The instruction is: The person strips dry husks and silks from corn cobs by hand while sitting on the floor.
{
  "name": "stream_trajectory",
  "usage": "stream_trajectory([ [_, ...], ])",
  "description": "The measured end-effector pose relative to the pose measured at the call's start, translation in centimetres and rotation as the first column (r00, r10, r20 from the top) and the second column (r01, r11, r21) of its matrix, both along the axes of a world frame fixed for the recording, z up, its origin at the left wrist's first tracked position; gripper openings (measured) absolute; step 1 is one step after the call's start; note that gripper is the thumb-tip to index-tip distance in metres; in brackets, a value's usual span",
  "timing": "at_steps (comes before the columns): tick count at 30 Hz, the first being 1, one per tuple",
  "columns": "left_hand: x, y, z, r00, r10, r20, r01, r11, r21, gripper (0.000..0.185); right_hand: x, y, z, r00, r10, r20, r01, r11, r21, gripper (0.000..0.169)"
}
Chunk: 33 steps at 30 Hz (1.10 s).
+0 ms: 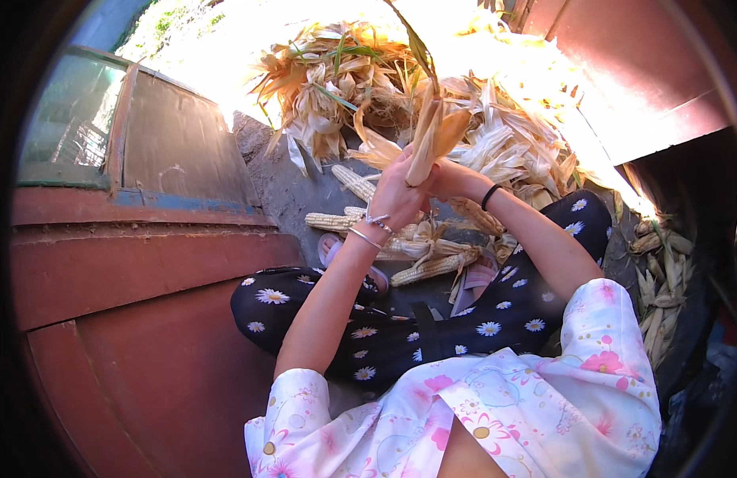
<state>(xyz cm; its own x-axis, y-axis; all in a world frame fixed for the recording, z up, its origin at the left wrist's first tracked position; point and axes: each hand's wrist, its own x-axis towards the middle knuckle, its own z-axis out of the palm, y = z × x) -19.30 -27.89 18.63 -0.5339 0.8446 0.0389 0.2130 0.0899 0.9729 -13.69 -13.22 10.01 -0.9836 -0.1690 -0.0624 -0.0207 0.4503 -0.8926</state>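
Both of my hands are raised over the floor between my knees, close together. My left hand (398,186) is closed around the lower part of a dry corn husk (426,146), which points up with a long browned leaf at its tip. Pressed against the same husk from the right, my right hand (455,179) has its fingers partly hidden. Whether a cob is inside the husk cannot be told. Below my hands, several peeled pale corn ears (435,267) lie on the floor around my sandals, some with husk strips still attached.
A large heap of dry husks (326,101) lies ahead, spreading right in bright sunlight. At left stands a red wooden door panel (165,346) with a glass pane (70,119). Another red panel (637,66) is at upper right. Braided corn husks (664,293) lie by my right side.
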Motion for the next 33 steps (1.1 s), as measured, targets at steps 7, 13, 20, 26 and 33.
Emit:
stream_trajectory([
  [7,-2.4,-1.3,0.4,0.977,0.167,0.134,-0.107,0.924,-0.367,0.042,1.2,-3.1,8.6,0.96,-0.221,-0.169,0.237,0.969,0.075,0.037],
  [13,-3.5,-1.2,1.4,0.982,0.039,0.185,0.053,0.882,-0.469,0.023,1.8,-4.4,9.3,0.883,-0.07,-0.464,0.302,0.841,0.449,0.036],
  [20,-3.7,-1.7,0.4,0.951,-0.19,0.246,0.274,0.884,-0.379,0.02,1.8,-2.4,6.6,0.888,-0.132,-0.441,0.307,0.883,0.355,0.033],
  [26,-1.8,-1.7,0.1,0.955,-0.157,-0.253,0.087,0.96,-0.265,0.027,1.9,-0.3,5.2,0.963,-0.223,-0.151,0.234,0.971,0.055,0.016],
  [33,-2.1,-1.5,0.2,0.979,-0.043,-0.199,-0.009,0.967,-0.253,0.023,1.8,-0.3,6.7,0.915,-0.181,0.36,0.342,0.822,-0.455,0.022],
])
